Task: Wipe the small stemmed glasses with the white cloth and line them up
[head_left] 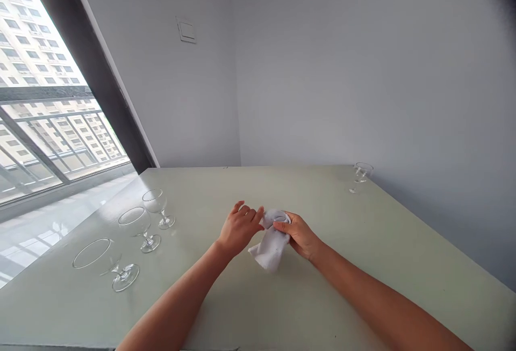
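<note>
Cloth (271,251), lower centre of the frame: we can read no lettering or label on it.
Glasses (150,243), three at the lower left: we can read no brand or number on their bowls or feet.
Far glass (364,172), right of centre: too small for us to read any mark.
Switch (187,30), upper left: we can read no sign on its plate.
Building (32,50), far upper left: we can read no number or sign on it.
Table (314,302), lower half: we can read no writing.

Three glasses (137,226) stand left of the cloth (272,246), another (362,174) far right.
</note>
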### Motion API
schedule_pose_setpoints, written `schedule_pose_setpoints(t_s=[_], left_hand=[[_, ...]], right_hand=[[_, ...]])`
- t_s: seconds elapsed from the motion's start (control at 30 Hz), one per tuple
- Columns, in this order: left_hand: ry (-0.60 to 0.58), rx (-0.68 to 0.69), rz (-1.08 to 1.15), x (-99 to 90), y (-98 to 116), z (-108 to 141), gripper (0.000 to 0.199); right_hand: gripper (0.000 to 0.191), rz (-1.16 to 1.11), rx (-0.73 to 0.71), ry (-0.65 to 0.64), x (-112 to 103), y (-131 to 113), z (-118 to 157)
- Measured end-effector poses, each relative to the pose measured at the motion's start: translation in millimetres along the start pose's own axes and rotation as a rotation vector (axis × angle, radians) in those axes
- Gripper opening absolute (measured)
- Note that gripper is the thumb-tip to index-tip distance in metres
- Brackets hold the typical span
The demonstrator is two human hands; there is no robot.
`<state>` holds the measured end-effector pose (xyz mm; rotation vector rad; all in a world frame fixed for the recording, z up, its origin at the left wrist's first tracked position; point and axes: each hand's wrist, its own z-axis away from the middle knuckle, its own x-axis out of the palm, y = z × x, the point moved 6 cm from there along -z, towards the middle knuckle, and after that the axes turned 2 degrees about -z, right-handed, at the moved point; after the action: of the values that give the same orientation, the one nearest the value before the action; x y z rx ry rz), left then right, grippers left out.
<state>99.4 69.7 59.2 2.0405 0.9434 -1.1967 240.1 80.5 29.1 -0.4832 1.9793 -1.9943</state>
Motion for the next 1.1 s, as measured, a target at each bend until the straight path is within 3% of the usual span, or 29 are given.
schedule_pose_setpoints(t_s=[0.1,0.27,0.33,0.5,0.6,0.73,0.87,0.93,1.03,1.1], left_hand=[[-0.055,-0.017,0.066,-5.2,-6,0,0.036],[-0.215,0.013,0.25,-9.9,-7,4,0.032],[-0.225,-0.001,0.281,-8.2,-5,4,0.031],[-0.097,-0.135,0.296,-1.1,-9,3,0.033],[-0.104,-0.204,0.414,3.4,-12,5,0.029],[-0.269,-0.247,0.729,7.8,-11,6,0.035],[-0.467,-0.246,1.019,9.3,-4,9,0.048],[-0.485,-0.279,1.102,9.4,-5,9,0.05],[-0.428,-0.347,1.156,11.2,-10,7,0.043],[-0.377,-0.388,1.157,14.6,-13,5,0.036]], right_hand=[[0.02,0.077,-0.023,-0.044,4,-12,9],[0.014,0.512,-0.105,-0.149,4,-34,21],[0.017,0.476,-0.088,-0.16,1,-33,18],[0.022,0.325,-0.062,-0.112,-8,-22,4],[0.024,0.322,-0.061,-0.127,-10,-26,5],[0.018,0.458,-0.086,-0.195,-12,-48,18],[0.015,0.663,-0.216,-0.215,-22,-73,30],[0.018,0.64,-0.264,-0.105,-39,-81,31],[0.025,0.635,-0.351,0.305,-75,-93,36],[0.028,0.738,-0.524,0.434,-75,-102,46]])
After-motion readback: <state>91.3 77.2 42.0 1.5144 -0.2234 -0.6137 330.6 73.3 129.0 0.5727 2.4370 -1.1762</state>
